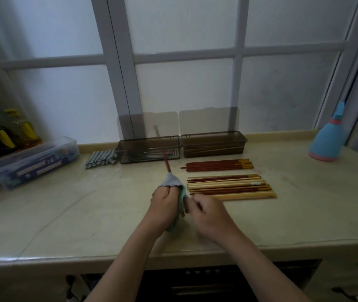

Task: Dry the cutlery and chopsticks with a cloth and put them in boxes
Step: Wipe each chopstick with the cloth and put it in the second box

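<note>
My left hand (pixel 165 202) grips a grey-green cloth (pixel 172 180) wrapped round a dark red chopstick (pixel 164 154) that sticks up and away from the fist. My right hand (pixel 206 211), fingers curled, pinches the chopstick's near end beside the cloth. Two open brown boxes stand at the back: the left box (pixel 149 149) holds metal cutlery, the right box (pixel 214 144) holds several chopsticks. On the counter lie a row of red chopsticks (pixel 217 165) and a mixed pile of red and pale chopsticks (pixel 230 187).
A folded striped cloth (pixel 101 159) lies left of the boxes. A clear lidded container (pixel 33 162) and oil bottles (pixel 21 129) sit far left. A blue and pink spray bottle (pixel 328 138) stands at the right. The counter's front edge (pixel 108 256) runs below my arms.
</note>
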A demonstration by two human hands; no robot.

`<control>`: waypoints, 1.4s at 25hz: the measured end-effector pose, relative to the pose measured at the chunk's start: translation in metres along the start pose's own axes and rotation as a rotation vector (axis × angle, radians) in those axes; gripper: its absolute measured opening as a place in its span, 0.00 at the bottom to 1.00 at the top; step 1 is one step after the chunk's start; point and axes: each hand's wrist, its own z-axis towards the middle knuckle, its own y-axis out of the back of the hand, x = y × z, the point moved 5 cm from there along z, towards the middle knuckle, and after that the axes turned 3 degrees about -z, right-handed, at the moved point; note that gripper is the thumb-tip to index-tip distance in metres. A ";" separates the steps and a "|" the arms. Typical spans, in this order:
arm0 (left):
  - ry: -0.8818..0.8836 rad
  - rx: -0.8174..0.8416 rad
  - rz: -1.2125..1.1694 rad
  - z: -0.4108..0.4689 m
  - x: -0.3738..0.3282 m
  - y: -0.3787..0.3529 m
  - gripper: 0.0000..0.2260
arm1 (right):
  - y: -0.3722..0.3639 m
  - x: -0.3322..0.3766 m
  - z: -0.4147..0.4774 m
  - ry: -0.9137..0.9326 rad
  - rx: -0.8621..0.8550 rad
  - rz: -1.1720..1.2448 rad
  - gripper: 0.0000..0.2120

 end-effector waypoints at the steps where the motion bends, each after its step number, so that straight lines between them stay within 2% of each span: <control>1: 0.010 0.118 -0.004 -0.001 -0.001 -0.001 0.15 | 0.009 -0.003 0.003 -0.086 -0.038 0.139 0.13; 4: 0.002 0.405 0.040 -0.016 -0.012 -0.017 0.13 | 0.019 -0.001 0.025 -0.252 -0.069 0.480 0.13; 6: 0.008 0.427 0.083 -0.015 -0.011 -0.024 0.14 | 0.013 0.001 0.039 -0.314 -0.063 0.582 0.12; 10: 0.008 0.461 0.215 -0.019 -0.010 -0.015 0.18 | 0.026 -0.015 0.070 -0.493 -0.184 0.844 0.11; 11: 0.008 0.452 0.161 -0.019 -0.010 -0.008 0.17 | 0.036 -0.020 0.083 -0.476 -0.209 0.804 0.11; 12: 0.010 0.420 0.072 -0.019 -0.013 0.001 0.15 | 0.049 -0.024 0.098 -0.416 -0.226 0.624 0.11; 14: 0.031 0.257 -0.096 -0.004 -0.009 0.024 0.12 | 0.077 -0.024 0.131 -0.220 -0.214 -0.017 0.12; 16: 0.151 0.089 -0.232 0.019 0.009 0.041 0.15 | 0.094 -0.027 0.165 -0.097 -0.167 -0.592 0.13; 18: 0.213 0.051 -0.342 0.032 0.018 0.043 0.23 | 0.110 -0.035 0.196 -0.098 -0.154 -0.898 0.17; 19: 0.190 0.053 -0.395 0.038 0.019 0.042 0.22 | 0.116 -0.040 0.210 -0.113 -0.157 -0.978 0.17; 22: 0.120 0.049 -0.585 0.061 0.028 0.044 0.19 | 0.119 -0.057 0.245 -0.124 -0.128 -1.014 0.18; 24: 0.082 0.064 -0.606 0.078 0.033 0.043 0.15 | 0.111 -0.070 0.260 -0.119 -0.070 -0.991 0.21; 26: 0.158 -0.007 -0.582 0.088 0.044 0.040 0.10 | 0.103 -0.086 0.273 -0.109 -0.018 -0.958 0.22; 30: 0.245 -0.068 -0.649 0.096 0.049 0.041 0.14 | 0.091 -0.104 0.279 -0.071 0.067 -0.801 0.24; 35: 0.125 -0.011 -0.722 0.098 0.023 0.038 0.12 | 0.109 -0.085 0.237 0.066 -0.203 -0.603 0.16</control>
